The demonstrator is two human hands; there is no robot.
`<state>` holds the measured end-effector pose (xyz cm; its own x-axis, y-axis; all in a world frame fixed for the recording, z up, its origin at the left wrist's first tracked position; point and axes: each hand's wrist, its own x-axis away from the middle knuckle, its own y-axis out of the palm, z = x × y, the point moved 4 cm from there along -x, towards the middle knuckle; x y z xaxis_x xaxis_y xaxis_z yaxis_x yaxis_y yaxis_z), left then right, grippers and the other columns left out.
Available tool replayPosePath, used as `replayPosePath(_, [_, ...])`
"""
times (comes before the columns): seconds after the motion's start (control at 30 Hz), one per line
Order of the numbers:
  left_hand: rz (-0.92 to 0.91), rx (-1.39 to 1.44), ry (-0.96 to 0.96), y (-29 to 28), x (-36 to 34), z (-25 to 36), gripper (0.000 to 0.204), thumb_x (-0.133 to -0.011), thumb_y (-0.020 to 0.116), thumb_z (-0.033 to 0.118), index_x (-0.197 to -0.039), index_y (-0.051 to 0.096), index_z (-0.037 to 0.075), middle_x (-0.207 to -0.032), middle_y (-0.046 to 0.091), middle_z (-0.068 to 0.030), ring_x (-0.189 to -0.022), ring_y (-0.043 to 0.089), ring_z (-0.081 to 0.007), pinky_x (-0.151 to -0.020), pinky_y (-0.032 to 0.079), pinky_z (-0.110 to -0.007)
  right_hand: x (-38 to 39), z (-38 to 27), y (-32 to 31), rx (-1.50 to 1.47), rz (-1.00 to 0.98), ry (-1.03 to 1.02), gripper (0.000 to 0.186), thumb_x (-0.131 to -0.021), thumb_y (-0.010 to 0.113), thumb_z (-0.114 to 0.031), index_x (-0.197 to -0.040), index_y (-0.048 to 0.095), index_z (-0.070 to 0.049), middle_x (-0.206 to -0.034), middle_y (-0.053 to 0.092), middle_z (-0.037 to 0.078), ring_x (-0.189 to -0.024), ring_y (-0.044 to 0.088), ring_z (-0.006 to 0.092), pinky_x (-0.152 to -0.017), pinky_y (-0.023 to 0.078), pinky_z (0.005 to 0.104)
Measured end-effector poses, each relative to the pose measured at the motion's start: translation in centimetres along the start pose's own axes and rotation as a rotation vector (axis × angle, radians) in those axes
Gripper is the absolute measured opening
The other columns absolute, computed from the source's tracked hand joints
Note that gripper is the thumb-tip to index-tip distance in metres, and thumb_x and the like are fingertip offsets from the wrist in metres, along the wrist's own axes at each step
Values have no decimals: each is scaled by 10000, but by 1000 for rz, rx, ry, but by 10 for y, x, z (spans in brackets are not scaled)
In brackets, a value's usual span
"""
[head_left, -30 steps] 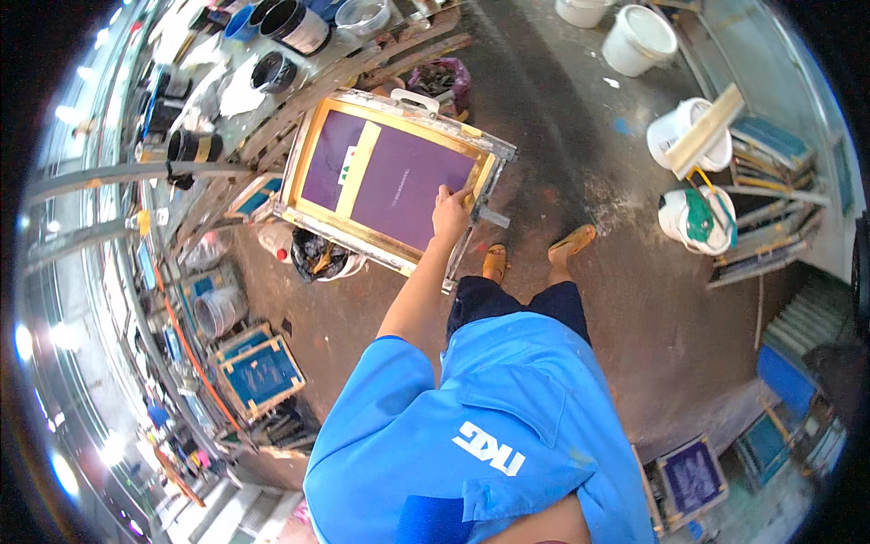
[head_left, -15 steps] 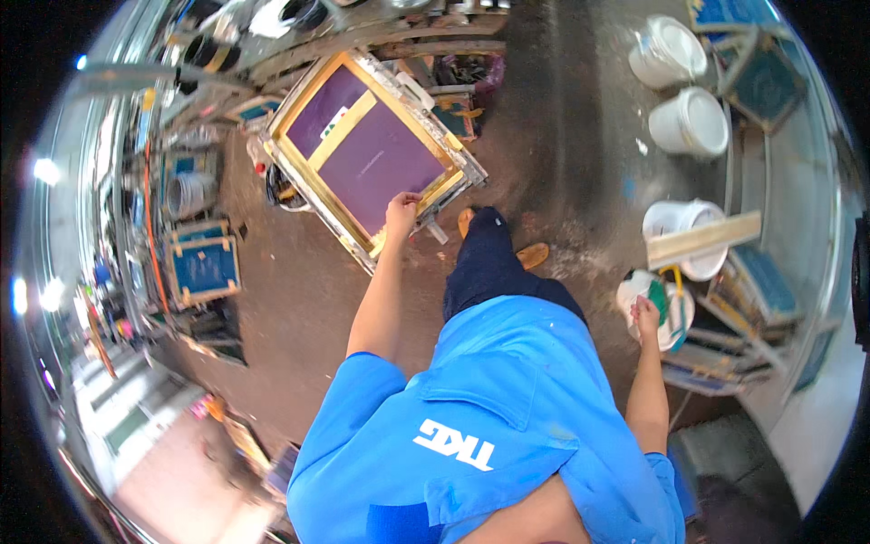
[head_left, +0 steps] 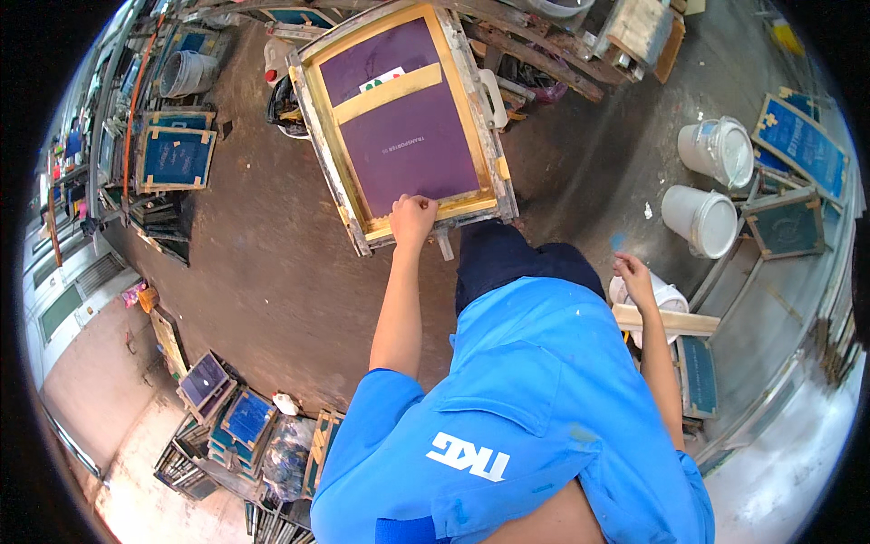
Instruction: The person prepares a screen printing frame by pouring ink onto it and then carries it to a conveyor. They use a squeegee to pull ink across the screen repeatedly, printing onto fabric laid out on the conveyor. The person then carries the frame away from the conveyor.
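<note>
A wood-framed screen with yellow borders and a purple panel lies at the upper middle, near my legs. My left hand rests at its near edge with the fingers curled closed. Whatever they may pinch is hidden. My right hand hangs at my right side, fingers loosely bent and apart, with nothing visible in it. Below that hand are a white bucket and a pale wooden strip lying across it.
Two lidded white buckets stand at the right, with blue and green screens leaning beyond. More screens stand at the left, and stacked screens at the lower left. A timber rack runs along the far side.
The view has turned, so the framed screen appears higher and more upright. My left hand stays at its near edge. My right hand has moved up, away from the bucket with the green thing.
</note>
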<state>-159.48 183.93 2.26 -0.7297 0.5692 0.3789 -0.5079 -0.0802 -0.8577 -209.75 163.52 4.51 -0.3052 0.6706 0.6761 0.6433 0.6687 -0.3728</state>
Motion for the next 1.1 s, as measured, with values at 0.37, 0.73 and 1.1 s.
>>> replayPosePath(0.37, [-209,-265,-62,14,-9,49,242,-794,763,382,-907,808,173,-1024,755,-116,-1022,705,-311,-890,497,-515,-99,-24,-34,127,-203,68,286,-988,632,-153,-1217,659,17,-928,688,49,-818,634,115,-720,514,260])
replayPosePath(0.73, [-261,256,-209,-4,-3,52,262,-865,738,296,-944,790,51,-915,763,-85,-804,720,-231,-663,520,-333,-227,-108,-86,217,-334,-93,260,-1002,625,-162,-1210,656,-9,-910,671,14,-778,612,76,-679,492,223])
replayPosePath(1.1, [323,1733,-887,70,209,-7,311,-987,636,274,-1191,707,50,-1024,728,-14,-713,553,-63,-631,408,-231,-249,-120,-85,230,-437,-110,241,-987,620,-115,-1183,668,16,-904,678,22,-791,625,92,-694,512,243])
